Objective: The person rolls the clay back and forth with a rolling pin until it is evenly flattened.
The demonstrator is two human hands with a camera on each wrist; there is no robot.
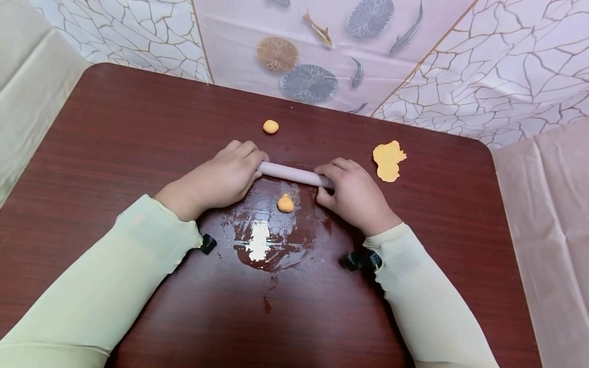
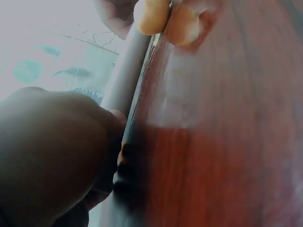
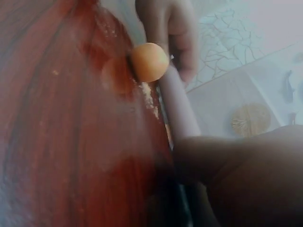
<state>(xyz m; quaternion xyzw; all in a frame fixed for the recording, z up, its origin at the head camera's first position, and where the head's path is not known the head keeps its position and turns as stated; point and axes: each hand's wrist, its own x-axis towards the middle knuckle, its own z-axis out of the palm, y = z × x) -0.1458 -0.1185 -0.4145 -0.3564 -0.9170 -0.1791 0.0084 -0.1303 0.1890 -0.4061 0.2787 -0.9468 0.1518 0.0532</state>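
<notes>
Both hands hold a pale lilac rolling pin [image 1: 294, 174] by its two ends, just beyond a small orange dough ball [image 1: 286, 203]. The left hand [image 1: 232, 174] has its fingers curled over the left end. At the other end, the right hand [image 1: 354, 191] grips the pin between thumb and fingers. In the left wrist view the dough ball [image 2: 151, 16] sits close beside the pin [image 2: 127, 71]. From the right wrist the ball [image 3: 149, 62] shows on the near side of the pin [image 3: 179, 104], its reflection in the shiny tabletop.
A second dough ball [image 1: 271, 127] lies farther back on the dark wooden table [image 1: 138, 117]. To the right is a flattened, ragged piece of orange dough [image 1: 389, 161]. A wet, smeared patch [image 1: 230, 225] surrounds the nearer ball. Patterned cloth [image 1: 506, 61] hangs behind the table.
</notes>
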